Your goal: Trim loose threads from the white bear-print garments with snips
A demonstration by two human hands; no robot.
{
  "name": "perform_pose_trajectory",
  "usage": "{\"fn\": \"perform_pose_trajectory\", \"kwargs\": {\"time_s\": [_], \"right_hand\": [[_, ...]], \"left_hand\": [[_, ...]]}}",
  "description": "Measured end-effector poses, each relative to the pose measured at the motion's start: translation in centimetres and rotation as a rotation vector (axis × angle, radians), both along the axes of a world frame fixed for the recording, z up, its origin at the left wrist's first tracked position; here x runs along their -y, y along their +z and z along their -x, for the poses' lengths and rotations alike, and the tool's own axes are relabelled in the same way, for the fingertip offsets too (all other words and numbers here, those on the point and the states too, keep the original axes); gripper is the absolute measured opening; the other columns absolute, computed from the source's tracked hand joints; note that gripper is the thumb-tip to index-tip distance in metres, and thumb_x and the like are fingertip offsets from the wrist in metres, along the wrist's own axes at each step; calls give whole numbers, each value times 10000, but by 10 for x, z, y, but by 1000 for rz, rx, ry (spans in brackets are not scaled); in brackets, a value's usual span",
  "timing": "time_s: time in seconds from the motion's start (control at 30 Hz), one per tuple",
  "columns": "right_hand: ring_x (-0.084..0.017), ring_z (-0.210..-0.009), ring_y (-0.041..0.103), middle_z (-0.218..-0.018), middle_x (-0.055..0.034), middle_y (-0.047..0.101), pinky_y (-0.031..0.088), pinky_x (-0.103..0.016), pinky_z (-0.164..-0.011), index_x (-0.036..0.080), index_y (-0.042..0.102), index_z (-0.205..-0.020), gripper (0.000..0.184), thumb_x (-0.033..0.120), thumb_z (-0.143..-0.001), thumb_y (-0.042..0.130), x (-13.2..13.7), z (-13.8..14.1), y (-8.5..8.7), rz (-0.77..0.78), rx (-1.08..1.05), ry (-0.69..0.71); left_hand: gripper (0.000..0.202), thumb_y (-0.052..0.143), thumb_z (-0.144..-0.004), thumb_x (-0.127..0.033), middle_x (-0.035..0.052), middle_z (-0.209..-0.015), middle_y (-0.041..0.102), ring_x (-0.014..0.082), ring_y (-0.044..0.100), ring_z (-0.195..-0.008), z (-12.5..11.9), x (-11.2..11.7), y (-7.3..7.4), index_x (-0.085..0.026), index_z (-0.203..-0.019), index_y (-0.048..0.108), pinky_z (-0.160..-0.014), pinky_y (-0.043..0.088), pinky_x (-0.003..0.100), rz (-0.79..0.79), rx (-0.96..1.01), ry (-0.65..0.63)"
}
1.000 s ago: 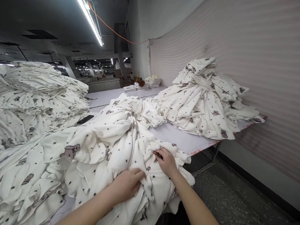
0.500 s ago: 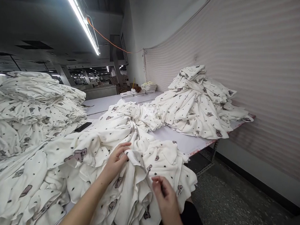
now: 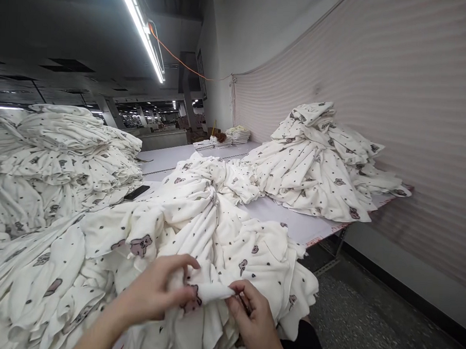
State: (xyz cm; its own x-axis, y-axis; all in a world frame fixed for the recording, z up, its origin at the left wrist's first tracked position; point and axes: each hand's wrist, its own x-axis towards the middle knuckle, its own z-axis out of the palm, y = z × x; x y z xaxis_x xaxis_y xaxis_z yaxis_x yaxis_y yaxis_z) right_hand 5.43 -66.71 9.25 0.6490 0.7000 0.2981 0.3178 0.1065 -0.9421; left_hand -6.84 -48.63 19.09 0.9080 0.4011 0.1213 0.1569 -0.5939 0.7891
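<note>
White fleecy cloth (image 3: 193, 209) printed with small dots and mauve bears lies heaped in loose folds in front of me. My right hand (image 3: 252, 311) is closed in a pinch on the edge of one cloth piece (image 3: 214, 291), which is drawn up toward it. Left of that, my left hand (image 3: 154, 289) hovers over the same piece with thumb and fingers apart. White cloth and part of a bear print show in the gap between them. Whether the left fingertips touch the fabric I cannot tell.
A tall stack of the same cloth (image 3: 64, 151) rises at the left, beside a black phone-like object (image 3: 137, 192). Another heap (image 3: 306, 167) sits on the white table (image 3: 293, 218) at the right. Farther back is a folded pile (image 3: 238, 135). Speckled floor (image 3: 358, 313) lies beyond the table edge.
My left hand has come down toward me and its fingers have spread. My right hand has closed on a cloth edge and pulled it up. The view has swung slightly left.
</note>
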Motion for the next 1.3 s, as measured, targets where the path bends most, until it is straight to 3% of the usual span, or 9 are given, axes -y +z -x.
{"fn": "perform_pose_trajectory", "kwargs": {"time_s": [0.07,0.13,0.27,0.37,0.6,0.8,0.97,1.1,1.3], "right_hand": [[-151,-660,553,-701,2,571,427,-226,-592,194,622,-772,198,332,-887,539,0,-3,7,-7,33,37],[-159,-711,574,-739,-6,587,449,-231,-644,200,636,-779,184,321,-888,550,-3,-3,11,-44,61,36],[-165,-758,599,-841,-8,597,481,-221,-657,224,617,-954,169,269,-796,656,-12,3,-2,-112,3,-71],[-148,-651,575,-732,9,565,458,-210,-582,209,590,-796,51,250,-827,588,-11,5,-15,-88,29,-133],[-182,-771,606,-868,-27,610,471,-259,-666,240,518,-857,105,144,-828,487,4,-14,0,-208,287,-303],[-143,-571,511,-736,10,480,411,-227,-501,240,460,-749,141,107,-776,496,-5,-32,15,33,449,-399],[-158,-656,581,-826,-21,614,459,-228,-570,236,578,-894,40,252,-862,561,-5,-27,25,-51,319,-125],[-182,-808,633,-878,-37,665,485,-244,-699,229,615,-945,133,178,-872,517,-6,-23,20,-122,266,0],[-145,-602,572,-702,13,572,415,-226,-558,211,534,-896,91,220,-895,444,-13,-21,11,-51,213,-51]], "left_hand": [[489,749,-657,-330,40,-1004,670,284,618,-862,-6,16,-7,-287,-1126,616,-716,447,312,-297,-162,-59],[346,593,-795,-258,46,-1101,620,235,622,-824,-14,29,-15,-298,-1137,567,-707,447,301,-418,-139,-137],[186,380,-888,-164,63,-1271,508,152,611,-738,-21,32,-22,-249,-951,534,-699,471,282,-152,65,-175],[142,381,-870,-128,53,-1085,574,167,608,-768,-14,27,-25,-241,-887,466,-719,477,285,21,148,-162],[264,498,-714,-15,18,-796,550,176,505,-692,-8,33,-57,-232,-698,348,-602,355,259,-473,355,-141],[129,512,-887,-311,14,-786,611,162,577,-671,-25,43,-43,-211,-834,574,-645,444,245,135,44,-53],[301,547,-864,-473,-25,-596,580,141,543,-552,-36,43,-41,-187,-890,638,-543,415,215,486,24,3],[308,560,-860,-478,-18,-671,592,135,546,-593,-37,43,-47,-185,-887,650,-569,424,213,468,23,-53],[283,554,-873,-409,4,-807,627,181,575,-776,-39,48,-46,-241,-1086,633,-770,446,267,182,-1,-19]]}}
